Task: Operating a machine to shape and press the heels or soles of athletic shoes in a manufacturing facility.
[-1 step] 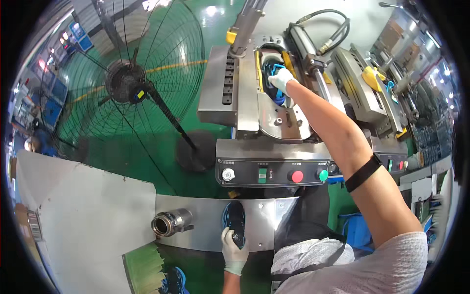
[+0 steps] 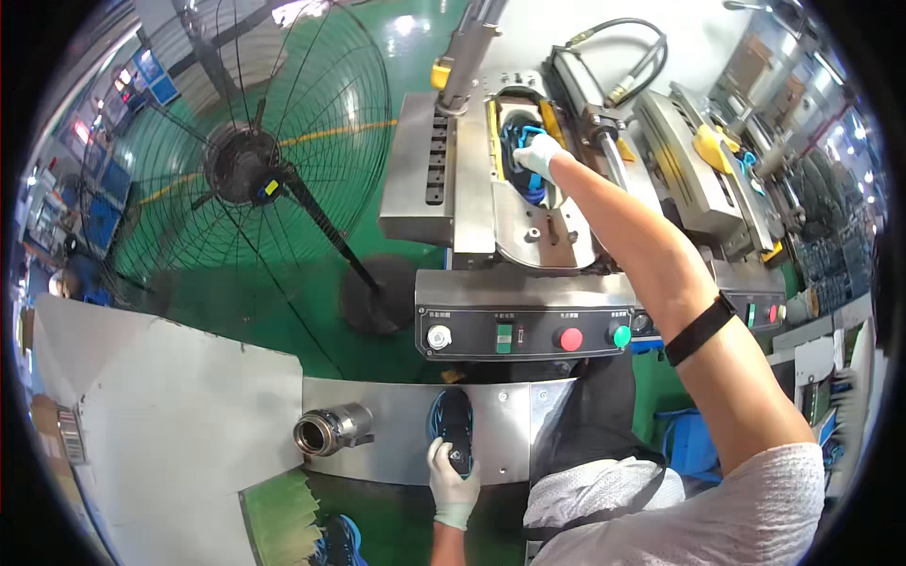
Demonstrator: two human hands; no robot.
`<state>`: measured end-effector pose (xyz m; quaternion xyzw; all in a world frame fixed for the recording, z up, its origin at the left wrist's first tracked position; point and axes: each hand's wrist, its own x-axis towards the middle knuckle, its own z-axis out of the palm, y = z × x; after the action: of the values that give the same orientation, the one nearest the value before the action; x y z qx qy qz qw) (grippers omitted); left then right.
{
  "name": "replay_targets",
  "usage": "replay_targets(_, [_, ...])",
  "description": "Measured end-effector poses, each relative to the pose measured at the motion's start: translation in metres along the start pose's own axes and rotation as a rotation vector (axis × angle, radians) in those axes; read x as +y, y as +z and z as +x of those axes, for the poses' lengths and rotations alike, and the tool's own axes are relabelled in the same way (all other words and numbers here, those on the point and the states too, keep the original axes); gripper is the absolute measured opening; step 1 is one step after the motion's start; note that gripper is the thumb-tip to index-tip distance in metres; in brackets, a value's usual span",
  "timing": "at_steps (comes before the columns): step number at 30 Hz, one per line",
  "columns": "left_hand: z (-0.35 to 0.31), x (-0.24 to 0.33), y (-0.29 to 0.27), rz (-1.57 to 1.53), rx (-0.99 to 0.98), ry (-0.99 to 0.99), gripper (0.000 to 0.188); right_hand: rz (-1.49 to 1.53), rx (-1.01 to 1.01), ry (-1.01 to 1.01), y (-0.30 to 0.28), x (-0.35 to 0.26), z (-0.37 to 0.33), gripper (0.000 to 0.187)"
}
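Note:
My left hand (image 2: 455,488), in a white glove, is closed round the near end of a black shoe with blue edging (image 2: 454,415). That shoe lies lengthwise on a metal shelf (image 2: 396,443) in front of me. My right arm reaches forward, and its gloved hand (image 2: 539,154) grips the right side of a black and blue shoe (image 2: 521,170). This second shoe sits in the yellow-edged opening of a steel machine (image 2: 475,208). Its right side is partly hidden by my hand, and the fingertips are hard to make out.
Below the machine is a control panel (image 2: 472,330) with red and green buttons. A metal cylinder (image 2: 332,429) lies left of the shelf shoe. A large fan (image 2: 243,160) stands at left. Another shoe (image 2: 338,541) is at the lower edge. A similar machine (image 2: 694,170) stands at right.
The view has shifted very slightly. In the machine, the shoe's blue parts show a little differently beside my right hand. My left hand and its shoe stay in place.

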<state>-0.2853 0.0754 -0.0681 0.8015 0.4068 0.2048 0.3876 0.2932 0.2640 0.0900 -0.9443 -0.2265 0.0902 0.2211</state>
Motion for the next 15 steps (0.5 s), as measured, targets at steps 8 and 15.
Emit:
replay_targets(8, [-0.016,0.013,0.015,-0.035,0.077,-0.144,0.072,0.535,-0.237,-0.627,-0.090,0.017,-0.257,0.082])
replay_targets(15, [-0.006,0.016,0.000,0.128,-0.174,0.151,0.062,-0.228,-0.172,-0.655,-0.024,0.236,-0.338,0.085])
